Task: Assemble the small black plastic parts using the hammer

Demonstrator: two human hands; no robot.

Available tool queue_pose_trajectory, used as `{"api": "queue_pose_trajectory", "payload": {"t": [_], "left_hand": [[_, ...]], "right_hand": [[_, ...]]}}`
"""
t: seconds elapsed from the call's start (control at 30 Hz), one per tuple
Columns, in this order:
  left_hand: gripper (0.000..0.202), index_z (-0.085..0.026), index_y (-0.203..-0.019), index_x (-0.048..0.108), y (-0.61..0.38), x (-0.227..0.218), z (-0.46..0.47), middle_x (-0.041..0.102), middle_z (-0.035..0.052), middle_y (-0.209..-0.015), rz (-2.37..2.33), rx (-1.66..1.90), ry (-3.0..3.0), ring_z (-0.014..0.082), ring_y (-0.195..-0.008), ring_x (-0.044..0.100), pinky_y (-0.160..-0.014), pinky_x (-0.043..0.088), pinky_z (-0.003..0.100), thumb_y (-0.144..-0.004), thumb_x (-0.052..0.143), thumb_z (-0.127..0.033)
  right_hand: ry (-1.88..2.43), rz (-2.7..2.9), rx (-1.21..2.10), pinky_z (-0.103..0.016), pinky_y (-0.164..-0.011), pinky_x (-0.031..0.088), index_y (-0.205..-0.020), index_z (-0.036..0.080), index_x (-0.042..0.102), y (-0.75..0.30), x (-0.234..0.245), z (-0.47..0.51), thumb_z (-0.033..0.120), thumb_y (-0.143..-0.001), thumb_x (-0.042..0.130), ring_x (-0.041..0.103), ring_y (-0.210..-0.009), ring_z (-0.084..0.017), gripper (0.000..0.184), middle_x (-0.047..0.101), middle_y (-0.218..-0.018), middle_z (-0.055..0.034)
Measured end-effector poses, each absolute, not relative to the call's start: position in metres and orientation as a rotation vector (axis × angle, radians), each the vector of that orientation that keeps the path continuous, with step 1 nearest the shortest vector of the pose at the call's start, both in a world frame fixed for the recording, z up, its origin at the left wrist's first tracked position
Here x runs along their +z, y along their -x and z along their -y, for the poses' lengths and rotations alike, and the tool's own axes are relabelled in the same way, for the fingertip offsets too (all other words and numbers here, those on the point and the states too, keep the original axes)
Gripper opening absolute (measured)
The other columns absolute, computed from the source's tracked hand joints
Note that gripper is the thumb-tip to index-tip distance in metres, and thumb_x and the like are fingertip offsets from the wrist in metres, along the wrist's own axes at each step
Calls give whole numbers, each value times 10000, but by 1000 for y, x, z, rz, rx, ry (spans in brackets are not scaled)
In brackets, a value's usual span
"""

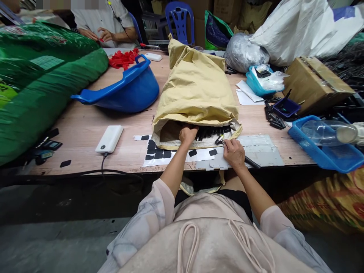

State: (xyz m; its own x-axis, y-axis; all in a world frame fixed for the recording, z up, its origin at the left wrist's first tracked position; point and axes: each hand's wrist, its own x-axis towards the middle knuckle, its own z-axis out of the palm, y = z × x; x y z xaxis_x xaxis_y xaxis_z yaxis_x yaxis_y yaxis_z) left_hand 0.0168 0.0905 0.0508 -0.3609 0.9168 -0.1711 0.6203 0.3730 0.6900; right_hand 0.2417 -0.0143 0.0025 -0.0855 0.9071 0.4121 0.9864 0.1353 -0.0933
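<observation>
A big tan paper sack [196, 87] lies on the wooden table [85, 129] with its mouth facing me. My left hand [187, 135] reaches into the mouth, its fingers hidden inside among black parts [212, 132]. My right hand [233, 152] rests just outside the sack's right corner, fingers closed on a small metal tool [219, 140] with a dark handle that sticks out behind the wrist. Under both hands lies a white sheet with black adhesive pads [159, 153] on it.
A white power bank [109, 138] with a cable lies left. A blue tub [127, 89] and a green sack [34, 87] stand further left. Blue trays [324, 155], a cardboard box [315, 81] and bags fill the right. Another person [105, 22] sits at the far end.
</observation>
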Motion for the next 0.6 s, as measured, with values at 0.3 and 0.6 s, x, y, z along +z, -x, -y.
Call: {"api": "queue_pose_trajectory", "payload": {"t": [0.3,0.6], "left_hand": [[284,-147,-930,731,7,39,-24,724,35,-821,-1486,1209,-1172,140,-734,636,-710,524,249,-756,749,-371],[264,-161,-972,775,-5,14,10,701,0,-804,-1392,1011,-1326,96,-647,535,-665,482,230,-712,740,-193]], "right_hand": [[1831,2048,-243,-350,-766,361,-1194,206,703,-242,3,14,253,-995,500,487,-922,-253,288,613,-979,-101],[1836,2044,-257,-349,-767,363,-1198,210,706,-242,4,14,234,-984,506,498,-926,-253,295,624,-979,-99]]}}
